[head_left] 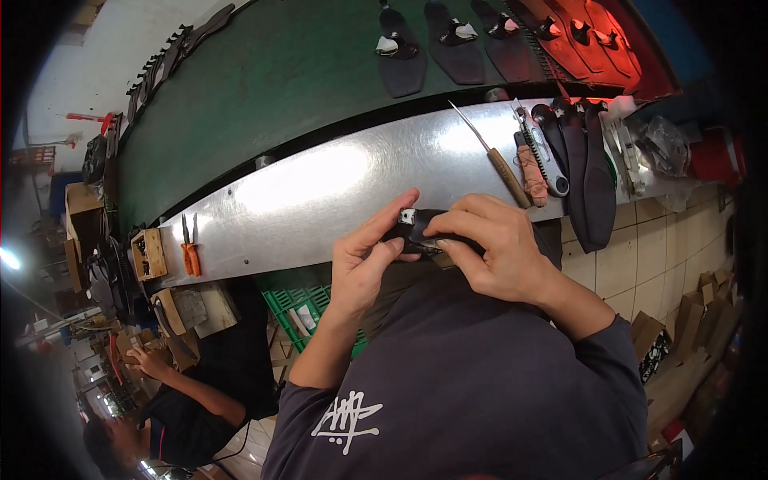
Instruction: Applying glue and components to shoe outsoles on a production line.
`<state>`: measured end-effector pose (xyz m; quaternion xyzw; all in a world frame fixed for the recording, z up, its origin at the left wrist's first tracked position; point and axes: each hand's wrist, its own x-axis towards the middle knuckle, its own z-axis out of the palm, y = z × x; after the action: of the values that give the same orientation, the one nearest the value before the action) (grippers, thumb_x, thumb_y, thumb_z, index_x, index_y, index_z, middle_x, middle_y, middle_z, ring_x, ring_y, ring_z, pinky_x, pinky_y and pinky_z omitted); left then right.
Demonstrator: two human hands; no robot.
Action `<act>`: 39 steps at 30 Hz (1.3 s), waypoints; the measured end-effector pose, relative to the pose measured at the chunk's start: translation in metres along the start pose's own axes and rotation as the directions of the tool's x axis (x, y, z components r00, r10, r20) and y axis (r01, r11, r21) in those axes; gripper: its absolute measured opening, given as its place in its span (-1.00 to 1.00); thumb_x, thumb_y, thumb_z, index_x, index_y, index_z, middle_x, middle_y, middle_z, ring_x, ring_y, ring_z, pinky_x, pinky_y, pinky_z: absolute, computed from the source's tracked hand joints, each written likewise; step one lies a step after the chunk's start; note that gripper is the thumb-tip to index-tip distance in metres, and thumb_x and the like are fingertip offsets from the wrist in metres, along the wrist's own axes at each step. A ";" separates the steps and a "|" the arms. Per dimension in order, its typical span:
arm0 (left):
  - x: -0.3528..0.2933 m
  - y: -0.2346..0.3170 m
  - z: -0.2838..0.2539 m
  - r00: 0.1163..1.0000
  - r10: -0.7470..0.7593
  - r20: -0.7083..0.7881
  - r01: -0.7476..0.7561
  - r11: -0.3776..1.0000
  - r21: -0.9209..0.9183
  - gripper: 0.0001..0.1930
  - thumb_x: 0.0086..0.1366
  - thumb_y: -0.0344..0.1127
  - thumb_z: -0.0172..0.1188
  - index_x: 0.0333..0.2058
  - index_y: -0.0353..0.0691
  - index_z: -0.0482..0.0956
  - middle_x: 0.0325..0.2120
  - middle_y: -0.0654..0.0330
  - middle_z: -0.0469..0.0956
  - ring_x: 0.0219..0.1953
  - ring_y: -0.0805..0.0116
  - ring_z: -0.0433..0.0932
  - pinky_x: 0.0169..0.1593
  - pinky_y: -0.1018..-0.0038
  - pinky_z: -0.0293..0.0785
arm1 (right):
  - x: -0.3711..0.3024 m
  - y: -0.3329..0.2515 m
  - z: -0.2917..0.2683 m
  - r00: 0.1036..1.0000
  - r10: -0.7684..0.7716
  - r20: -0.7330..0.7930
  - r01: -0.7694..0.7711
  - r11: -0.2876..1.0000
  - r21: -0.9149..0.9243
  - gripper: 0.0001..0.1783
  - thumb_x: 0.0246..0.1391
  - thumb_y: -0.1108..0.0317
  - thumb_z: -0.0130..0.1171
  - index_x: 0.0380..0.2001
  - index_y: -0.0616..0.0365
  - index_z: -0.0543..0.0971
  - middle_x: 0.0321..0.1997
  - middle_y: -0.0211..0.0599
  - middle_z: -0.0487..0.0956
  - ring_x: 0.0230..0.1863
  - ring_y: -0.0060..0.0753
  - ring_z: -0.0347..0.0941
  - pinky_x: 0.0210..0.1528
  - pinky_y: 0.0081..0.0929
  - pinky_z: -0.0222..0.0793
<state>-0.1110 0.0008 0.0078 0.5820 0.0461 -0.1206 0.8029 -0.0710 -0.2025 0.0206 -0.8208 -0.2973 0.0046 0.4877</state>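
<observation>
Both my hands are around a black sandal sole (pixel 422 219) just over the front edge of the metal ledge. A small white piece shows at its far left end. My left hand (pixel 360 260) grips that end, thumb on the near side and fingers stretched along the far side. From the right, my right hand (pixel 498 248) closes on the sole with thumb and fingers bent over it. The fingers hide much of the piece, and its underside is out of sight.
The metal ledge (pixel 320 180) carries a wooden-handled awl (pixel 507 174), a utility knife (pixel 544 156), black soles (pixel 596 184), and orange-handled pliers (pixel 190 252). Beyond it, strapped soles (pixel 400 64) lie on a green belt (pixel 264 72). A green crate (pixel 280 304) stands below; a co-worker (pixel 192 400) sits at left.
</observation>
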 end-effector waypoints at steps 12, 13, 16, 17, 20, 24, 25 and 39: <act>0.001 0.001 0.001 1.000 -0.002 -0.023 0.004 0.998 0.064 -0.51 0.15 -0.71 0.00 0.10 -0.37 0.44 0.15 0.05 0.38 0.03 0.41 0.48 -0.14 0.59 0.59 | 0.004 -0.004 0.000 0.993 -0.116 0.027 0.118 0.987 -0.112 -0.77 -0.23 0.54 0.28 -0.38 0.07 0.66 -0.39 -0.25 0.50 -0.37 -0.23 0.48 -0.38 -0.38 0.39; 0.001 0.002 0.003 0.999 0.012 -0.036 -0.009 0.997 0.073 -0.52 0.15 -0.71 0.00 0.09 -0.36 0.44 0.15 0.05 0.39 0.03 0.42 0.47 -0.14 0.60 0.58 | 0.004 -0.003 0.000 0.993 -0.115 0.027 0.118 0.987 -0.112 -0.77 -0.23 0.54 0.28 -0.38 0.07 0.66 -0.39 -0.25 0.50 -0.37 -0.23 0.48 -0.38 -0.38 0.39; 0.001 0.002 0.004 0.999 0.016 -0.051 -0.012 0.997 0.074 -0.52 0.16 -0.70 0.01 0.09 -0.36 0.45 0.15 0.06 0.39 0.04 0.42 0.46 -0.13 0.61 0.57 | 0.003 0.000 0.001 0.996 -0.087 0.010 0.087 0.993 -0.083 -0.77 -0.24 0.52 0.30 -0.39 0.07 0.66 -0.38 -0.25 0.50 -0.36 -0.22 0.48 -0.38 -0.37 0.39; 0.001 0.002 0.005 0.999 0.007 -0.054 -0.003 0.998 0.067 -0.53 0.16 -0.70 0.01 0.09 -0.37 0.45 0.15 0.05 0.39 0.05 0.42 0.45 -0.12 0.61 0.57 | 0.002 0.001 0.001 0.993 -0.116 0.011 0.116 0.988 -0.102 -0.77 -0.24 0.51 0.30 -0.38 0.07 0.66 -0.38 -0.25 0.50 -0.36 -0.22 0.48 -0.37 -0.37 0.38; 0.002 -0.003 0.005 0.997 0.042 -0.067 -0.039 0.998 0.052 -0.53 0.14 -0.69 0.03 0.06 -0.36 0.48 0.11 0.06 0.43 0.00 0.45 0.49 -0.18 0.63 0.57 | 0.003 0.002 0.001 0.986 -0.162 0.039 0.165 0.977 -0.136 -0.80 -0.21 0.47 0.29 -0.39 0.06 0.64 -0.38 -0.27 0.47 -0.35 -0.22 0.46 -0.35 -0.34 0.37; 0.004 0.000 0.002 0.993 -0.066 -0.095 0.073 0.995 0.069 -0.55 0.12 -0.67 0.05 0.03 -0.35 0.51 0.04 0.09 0.50 -0.11 0.50 0.54 -0.25 0.65 0.57 | 0.005 0.005 -0.004 0.980 -0.125 0.157 0.134 0.990 -0.049 -0.77 -0.21 0.43 0.30 -0.37 0.01 0.61 -0.36 -0.29 0.44 -0.32 -0.19 0.44 -0.31 -0.30 0.34; 0.006 0.000 0.002 0.991 -0.093 -0.101 0.100 0.992 0.072 -0.56 0.12 -0.65 0.06 0.02 -0.35 0.53 0.00 0.11 0.52 -0.17 0.53 0.55 -0.27 0.65 0.56 | 0.005 0.007 -0.005 0.979 -0.127 0.159 0.136 0.990 -0.047 -0.77 -0.21 0.43 0.30 -0.37 0.01 0.61 -0.36 -0.29 0.44 -0.32 -0.19 0.44 -0.31 -0.30 0.34; 0.013 0.000 -0.001 0.981 -0.138 -0.137 0.145 0.989 0.040 -0.61 0.10 -0.61 0.09 -0.04 -0.34 0.57 -0.07 0.14 0.57 -0.24 0.55 0.58 -0.34 0.67 0.58 | -0.002 0.014 0.012 0.989 -0.149 0.003 0.149 0.988 -0.046 -0.79 -0.29 0.42 0.32 -0.46 -0.02 0.56 -0.39 -0.31 0.42 -0.39 -0.24 0.43 -0.43 -0.36 0.31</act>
<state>-0.0979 0.0004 0.0047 0.6039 0.1382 -0.1391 0.7726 -0.0698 -0.1985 0.0022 -0.8072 -0.3577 -0.0391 0.4679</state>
